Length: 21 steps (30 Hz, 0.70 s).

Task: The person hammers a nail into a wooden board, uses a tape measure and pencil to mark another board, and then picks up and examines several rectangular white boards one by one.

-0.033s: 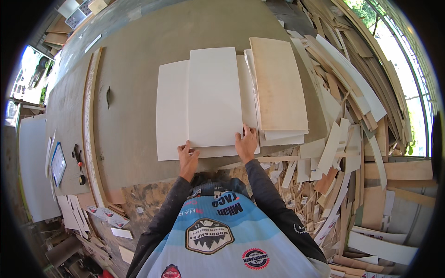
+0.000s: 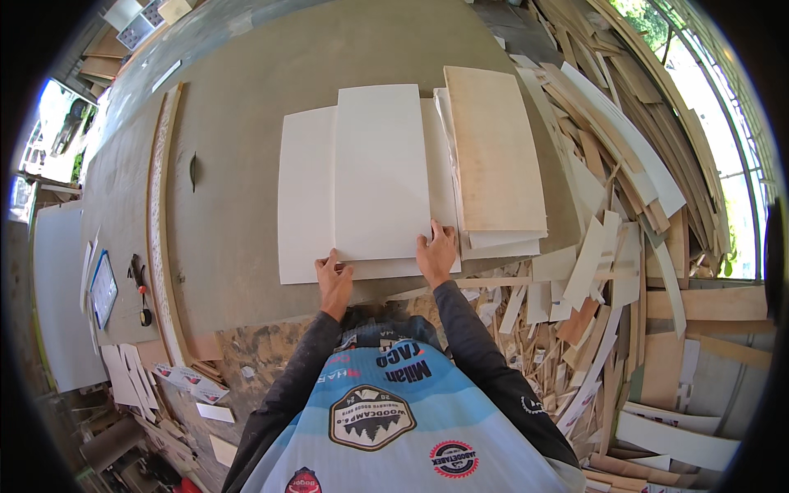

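Note:
A white rectangular panel (image 2: pixel 380 172) lies on top of a larger white board (image 2: pixel 307 197), which shows along its left and near sides. At the panel's near left corner is my left hand (image 2: pixel 334 285), its bent fingers gripping the edge. My right hand (image 2: pixel 437 253) has hold of the near right corner in the same way, fingertips on the panel's side edge. The undersides of both grips are hidden. Just right of the panel rests a pale plywood board (image 2: pixel 496 152) on top of other white sheets.
Under the boards is a large brown work surface (image 2: pixel 238 164). A long wooden strip (image 2: pixel 161 222), a clipboard (image 2: pixel 103 289) and a red-and-black tool (image 2: pixel 140 287) lie to the left. Wood offcuts (image 2: pixel 588 263) heap up on the right, with long planks (image 2: pixel 649 107) beyond.

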### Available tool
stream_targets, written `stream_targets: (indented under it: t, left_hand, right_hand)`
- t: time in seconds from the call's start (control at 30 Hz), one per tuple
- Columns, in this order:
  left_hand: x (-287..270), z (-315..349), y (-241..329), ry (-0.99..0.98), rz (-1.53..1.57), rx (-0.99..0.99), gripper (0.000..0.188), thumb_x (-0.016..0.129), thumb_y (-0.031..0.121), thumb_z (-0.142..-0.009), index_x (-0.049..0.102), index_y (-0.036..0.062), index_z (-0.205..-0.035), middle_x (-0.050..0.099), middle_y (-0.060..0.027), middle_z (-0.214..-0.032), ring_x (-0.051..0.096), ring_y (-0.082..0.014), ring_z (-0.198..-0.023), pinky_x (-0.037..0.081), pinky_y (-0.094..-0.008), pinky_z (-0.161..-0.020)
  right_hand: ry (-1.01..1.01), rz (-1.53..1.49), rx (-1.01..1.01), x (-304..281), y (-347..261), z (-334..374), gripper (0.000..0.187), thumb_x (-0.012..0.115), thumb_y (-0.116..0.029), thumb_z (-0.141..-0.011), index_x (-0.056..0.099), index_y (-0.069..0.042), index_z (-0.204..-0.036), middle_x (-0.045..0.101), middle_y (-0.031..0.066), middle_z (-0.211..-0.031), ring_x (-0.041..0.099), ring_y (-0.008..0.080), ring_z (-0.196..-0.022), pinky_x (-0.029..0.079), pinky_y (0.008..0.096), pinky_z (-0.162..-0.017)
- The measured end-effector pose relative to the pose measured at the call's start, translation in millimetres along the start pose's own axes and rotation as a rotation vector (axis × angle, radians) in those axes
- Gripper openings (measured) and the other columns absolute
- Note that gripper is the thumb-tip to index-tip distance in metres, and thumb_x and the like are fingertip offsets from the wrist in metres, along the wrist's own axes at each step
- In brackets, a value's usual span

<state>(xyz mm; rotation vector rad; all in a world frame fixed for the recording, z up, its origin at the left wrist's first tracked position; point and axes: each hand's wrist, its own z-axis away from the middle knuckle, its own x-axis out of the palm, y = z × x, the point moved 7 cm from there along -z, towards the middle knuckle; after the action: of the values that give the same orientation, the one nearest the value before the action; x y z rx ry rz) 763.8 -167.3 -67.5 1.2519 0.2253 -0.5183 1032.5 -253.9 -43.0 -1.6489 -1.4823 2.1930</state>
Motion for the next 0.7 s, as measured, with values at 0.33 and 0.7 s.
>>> stream_targets:
  t: [0.33,0.7]
  left_hand:
    - [-33,27,-61,0.317,0.062,-0.065,0.030,0.071,0.013,-0.092,0.064,-0.0077,-0.112,0.056,-0.0114,-0.104,0.057,-0.0179,-0.079,0.051,-0.0340,-0.077]
    - [-82,102,-94,0.270,1.213,-0.523,0.032,0.049,0.029,-0.108,0.057,-0.0014,-0.112,0.062,-0.0101,-0.104,0.062,-0.0223,-0.098,0.053,-0.0410,-0.088]
  right_hand:
    - [-0.203,-0.101,0.137,2,-4,47,0.051,0.072,-0.033,-0.083,0.060,-0.002,-0.122,0.062,0.0146,-0.107,0.064,0.0331,-0.097,0.050,0.0461,-0.086]
    - [-0.834,-0.550,0.403,47,5,109,0.037,0.064,-0.032,-0.097,0.068,0.004,-0.107,0.072,0.0102,-0.094,0.068,0.0214,-0.091,0.051,0.0347,-0.081]
